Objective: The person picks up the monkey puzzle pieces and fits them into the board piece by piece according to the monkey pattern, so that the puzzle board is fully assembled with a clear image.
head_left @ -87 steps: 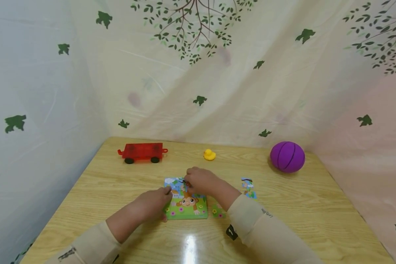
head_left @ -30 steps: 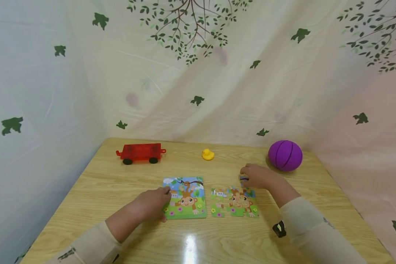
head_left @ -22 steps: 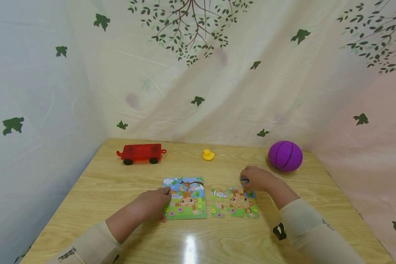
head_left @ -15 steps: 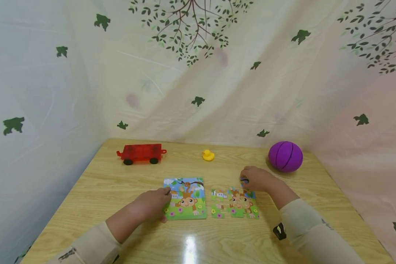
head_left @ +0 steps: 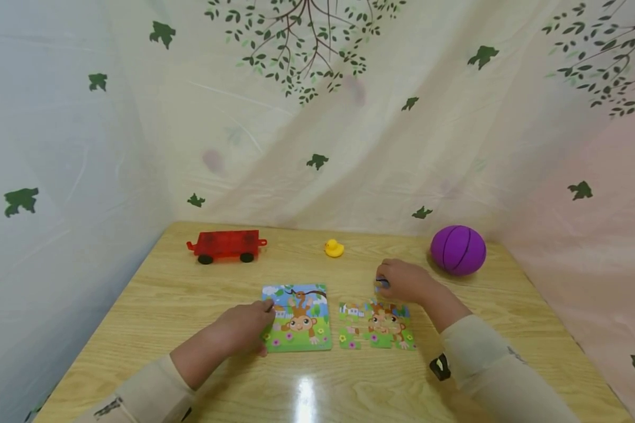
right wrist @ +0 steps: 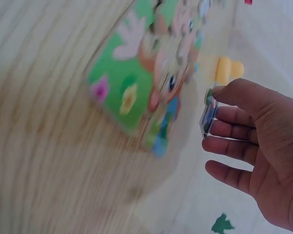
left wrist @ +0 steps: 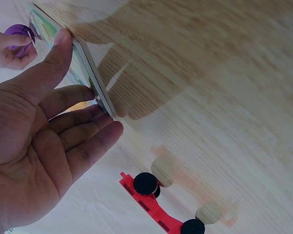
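Wood-grain table [head_left: 164,305], near middle: left hand [head_left: 245,326] grips the left edge of the monkey puzzle board [head_left: 307,343] with thumb and fingers, loose puzzle pieces [head_left: 379,320] just right of it. Right hand [head_left: 408,283] pinches one small puzzle piece [right wrist: 209,114], thumb against fingers, just past the far side of the loose set. Far row, left to right: red wagon [head_left: 226,244], yellow duck [head_left: 334,249], purple ball [head_left: 458,251], then printed cloth [head_left: 275,176].

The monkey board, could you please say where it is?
In the head view, the board lies near the middle of the table, nearer the camera than the duck, with the left hand at its left edge and the pieces to its right.
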Available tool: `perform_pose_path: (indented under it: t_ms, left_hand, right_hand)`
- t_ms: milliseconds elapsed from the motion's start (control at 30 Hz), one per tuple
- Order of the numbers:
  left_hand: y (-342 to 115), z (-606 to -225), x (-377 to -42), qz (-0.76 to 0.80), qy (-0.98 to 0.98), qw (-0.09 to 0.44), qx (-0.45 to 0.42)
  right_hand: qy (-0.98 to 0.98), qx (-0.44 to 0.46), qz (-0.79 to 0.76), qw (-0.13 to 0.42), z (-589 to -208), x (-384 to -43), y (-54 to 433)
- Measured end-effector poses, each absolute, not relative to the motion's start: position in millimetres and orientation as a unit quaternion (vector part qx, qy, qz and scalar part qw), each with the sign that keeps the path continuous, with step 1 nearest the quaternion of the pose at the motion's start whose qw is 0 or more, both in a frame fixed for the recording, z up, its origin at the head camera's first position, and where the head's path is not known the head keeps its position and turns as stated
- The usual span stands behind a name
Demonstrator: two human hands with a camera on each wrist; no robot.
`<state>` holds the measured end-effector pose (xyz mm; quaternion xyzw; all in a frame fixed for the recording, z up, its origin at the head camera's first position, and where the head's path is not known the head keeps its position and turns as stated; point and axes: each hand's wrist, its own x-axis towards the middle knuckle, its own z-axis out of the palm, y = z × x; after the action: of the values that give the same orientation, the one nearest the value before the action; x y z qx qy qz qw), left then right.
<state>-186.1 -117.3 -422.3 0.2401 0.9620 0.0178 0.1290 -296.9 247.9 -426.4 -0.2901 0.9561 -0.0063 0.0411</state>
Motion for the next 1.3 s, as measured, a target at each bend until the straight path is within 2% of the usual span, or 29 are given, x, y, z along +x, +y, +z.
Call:
perform_pose_path:
  t_ms: [367,767,1300]
  left_hand:
    - [-117.8,-423.2,-185.9,0.019,0.962,0.127,0.240]
    - [-115.9,-424.1,-187.3,0.010,0.962,0.129,0.240]
    - [-120.1,-426.9,-186.0,0.023,0.962,0.119,0.244]
  right_hand:
    - [0.939,-0.341,0.017,0.027,-415.7,-295.9,182.7]
    - [0.923,-0.378,0.052,0.048,-424.1,-286.5,117.5]
    - [0.911,-0.400,0.098,0.029,-434.5,-282.1,93.9]
